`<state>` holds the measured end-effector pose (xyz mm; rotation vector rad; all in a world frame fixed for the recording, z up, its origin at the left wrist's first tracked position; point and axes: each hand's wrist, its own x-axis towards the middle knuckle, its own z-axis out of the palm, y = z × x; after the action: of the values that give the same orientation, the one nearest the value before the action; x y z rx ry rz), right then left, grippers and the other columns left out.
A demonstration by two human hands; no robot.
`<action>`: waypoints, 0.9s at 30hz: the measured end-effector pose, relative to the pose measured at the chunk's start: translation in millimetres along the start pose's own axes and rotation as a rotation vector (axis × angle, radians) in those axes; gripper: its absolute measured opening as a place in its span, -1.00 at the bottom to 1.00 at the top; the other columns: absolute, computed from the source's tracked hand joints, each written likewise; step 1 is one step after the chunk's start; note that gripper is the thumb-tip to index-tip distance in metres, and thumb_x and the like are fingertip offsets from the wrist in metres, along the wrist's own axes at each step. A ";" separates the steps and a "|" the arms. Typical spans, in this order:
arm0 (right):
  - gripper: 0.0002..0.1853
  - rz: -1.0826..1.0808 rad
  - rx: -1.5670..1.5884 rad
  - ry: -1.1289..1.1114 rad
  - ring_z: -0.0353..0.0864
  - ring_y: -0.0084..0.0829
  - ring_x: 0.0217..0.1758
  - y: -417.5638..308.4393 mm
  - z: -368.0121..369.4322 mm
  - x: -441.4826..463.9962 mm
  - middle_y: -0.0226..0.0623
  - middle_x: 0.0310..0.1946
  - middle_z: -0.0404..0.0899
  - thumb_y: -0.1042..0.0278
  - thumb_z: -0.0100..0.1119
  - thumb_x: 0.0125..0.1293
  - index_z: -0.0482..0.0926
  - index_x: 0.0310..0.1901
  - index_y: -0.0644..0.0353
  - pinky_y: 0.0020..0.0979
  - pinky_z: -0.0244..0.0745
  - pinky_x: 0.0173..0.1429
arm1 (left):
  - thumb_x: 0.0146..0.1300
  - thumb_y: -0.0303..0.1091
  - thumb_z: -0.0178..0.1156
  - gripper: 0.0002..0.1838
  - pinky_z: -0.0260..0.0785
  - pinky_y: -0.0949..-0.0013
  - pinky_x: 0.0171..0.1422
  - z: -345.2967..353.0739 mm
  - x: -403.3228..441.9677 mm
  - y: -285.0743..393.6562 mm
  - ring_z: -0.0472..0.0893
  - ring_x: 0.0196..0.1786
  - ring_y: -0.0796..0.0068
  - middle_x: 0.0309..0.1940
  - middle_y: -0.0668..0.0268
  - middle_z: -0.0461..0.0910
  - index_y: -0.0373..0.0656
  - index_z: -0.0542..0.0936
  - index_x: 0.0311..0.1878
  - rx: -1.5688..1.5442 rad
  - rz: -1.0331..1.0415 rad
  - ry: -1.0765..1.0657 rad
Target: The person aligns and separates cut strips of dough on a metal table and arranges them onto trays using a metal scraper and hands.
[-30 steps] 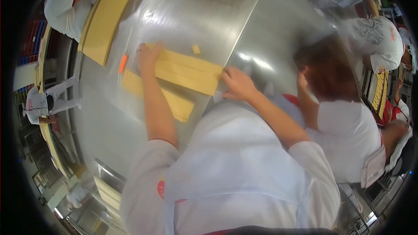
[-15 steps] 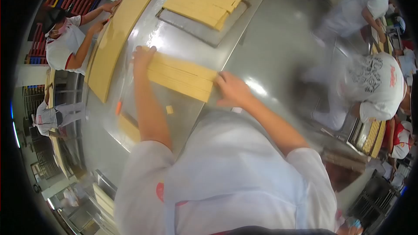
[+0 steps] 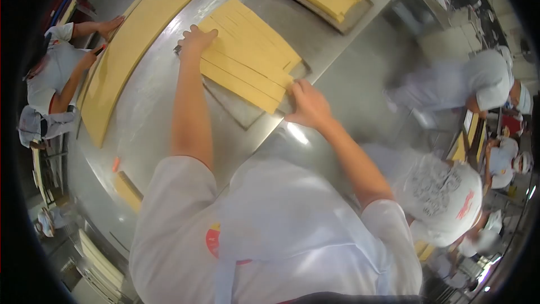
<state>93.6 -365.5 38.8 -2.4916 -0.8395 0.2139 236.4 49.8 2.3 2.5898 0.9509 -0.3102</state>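
Between my hands lies a group of yellow dough strips [image 3: 239,79], side by side, over a metal tray [image 3: 228,107]. My left hand [image 3: 197,40] has its fingers bent over the far left end of the strips. A small dark edge shows beside those fingers; I cannot make out what it is. At the opposite end, my right hand [image 3: 309,103] grips the near right edge, thumb below and fingers against the dough. More cut yellow strips [image 3: 256,31] lie on the same tray, just beyond and touching the group.
A long yellow dough sheet [image 3: 132,50] runs along the left of the metal table [image 3: 163,101], where a co-worker's hand [image 3: 109,27] rests. Another tray [image 3: 351,19] of strips stands farther back. An orange-handled tool [image 3: 116,164] and a dough offcut [image 3: 128,191] lie left. Co-workers [image 3: 439,197] stand right.
Both hands have carried the strips away from the bare tabletop and over the tray, beside the strips there. The whole view has shifted, and the tray appears nearer to me.
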 end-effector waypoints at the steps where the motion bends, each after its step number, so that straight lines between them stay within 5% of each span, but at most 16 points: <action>1: -0.33 -0.010 0.005 -0.012 0.62 -0.01 0.19 15.0 -4.1 17.3 -0.16 0.10 0.52 0.21 0.62 -0.16 0.47 0.03 0.04 -0.05 0.65 0.14 | 0.17 0.42 0.32 0.20 0.30 -0.37 0.62 3.3 14.8 10.0 0.22 0.67 -0.39 0.68 -0.07 0.23 -0.12 0.21 0.73 0.009 -0.027 -0.035; 7: -0.31 -0.077 -0.014 -0.060 0.61 0.05 0.20 90.2 -11.2 86.8 -0.07 0.16 0.52 0.21 0.62 -0.17 0.47 0.05 0.05 -0.04 0.62 0.25 | 0.19 0.51 0.30 0.23 0.27 -0.38 0.63 20.9 66.8 44.9 0.21 0.69 -0.38 0.71 -0.14 0.19 -0.12 0.21 0.74 0.055 -0.102 -0.061; 10: -0.28 -0.014 -0.001 -0.207 0.61 0.07 0.21 120.8 -21.0 107.6 -0.03 0.20 0.52 0.20 0.63 -0.17 0.47 0.07 0.06 -0.05 0.63 0.25 | 0.22 0.61 0.23 0.24 0.17 -0.29 0.66 27.6 70.7 61.3 0.36 0.62 -0.30 0.60 -0.27 0.31 -0.21 0.27 0.69 0.111 -0.083 -0.106; 13: -0.34 -0.044 0.070 -0.161 0.59 0.15 0.15 125.4 -11.1 114.4 -0.04 0.12 0.53 0.24 0.60 -0.19 0.46 0.00 0.10 0.01 0.59 0.15 | 0.31 0.58 0.17 0.14 0.18 -0.25 0.70 13.8 59.3 40.1 0.35 0.62 -0.34 0.56 -0.17 0.40 -0.17 0.34 0.67 -0.191 -0.093 -0.135; 16: -0.32 -0.048 0.059 -0.157 0.59 0.16 0.14 130.5 -15.4 125.9 -0.02 0.11 0.53 0.25 0.60 -0.19 0.44 0.00 0.11 0.03 0.58 0.15 | 0.39 0.51 0.16 0.02 0.25 -0.19 0.65 10.9 49.4 8.6 0.42 0.57 -0.26 0.51 -0.17 0.44 -0.18 0.43 0.60 -0.080 0.029 0.180; 19: -0.31 -0.109 0.054 -0.135 0.58 0.17 0.14 143.4 -13.1 136.2 -0.01 0.09 0.52 0.27 0.62 -0.19 0.43 0.01 0.12 0.05 0.57 0.14 | 0.38 0.29 0.37 -0.11 0.20 -0.16 0.67 21.2 -6.3 26.2 0.46 0.53 -0.25 0.47 -0.14 0.50 -0.20 0.48 0.54 0.044 0.297 0.272; 21: -0.26 -0.107 0.005 -0.180 0.62 0.14 0.19 151.2 -14.0 145.8 0.01 0.17 0.53 0.25 0.67 -0.19 0.44 0.06 0.12 -0.01 0.62 0.22 | 0.26 0.16 0.52 -0.06 0.13 -0.21 0.70 51.7 -63.7 70.7 0.37 0.61 -0.18 0.53 -0.01 0.47 -0.12 0.45 0.59 -0.248 0.549 0.154; 23: -0.24 -0.114 -0.011 -0.200 0.64 0.12 0.21 155.7 -11.5 157.2 0.02 0.21 0.53 0.24 0.70 -0.19 0.45 0.08 0.13 -0.04 0.64 0.27 | 0.27 0.22 0.44 -0.05 0.04 -0.42 0.70 77.8 -116.0 121.4 0.22 0.72 -0.12 0.62 0.09 0.37 -0.03 0.41 0.64 -0.188 0.733 0.139; 27: -0.25 -0.133 0.023 -0.150 0.65 0.11 0.20 160.8 -5.1 155.4 0.01 0.17 0.56 0.22 0.72 -0.20 0.46 0.04 0.16 -0.03 0.64 0.27 | 0.30 0.26 0.30 -0.05 -0.15 -0.71 0.65 147.8 -150.9 175.5 0.10 0.77 -0.14 0.70 0.14 0.24 0.05 0.36 0.69 0.054 0.635 0.236</action>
<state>303.5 -384.2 -36.3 -2.4100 -1.0538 0.3654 227.1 -221.6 -37.9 2.8485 0.1448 0.1448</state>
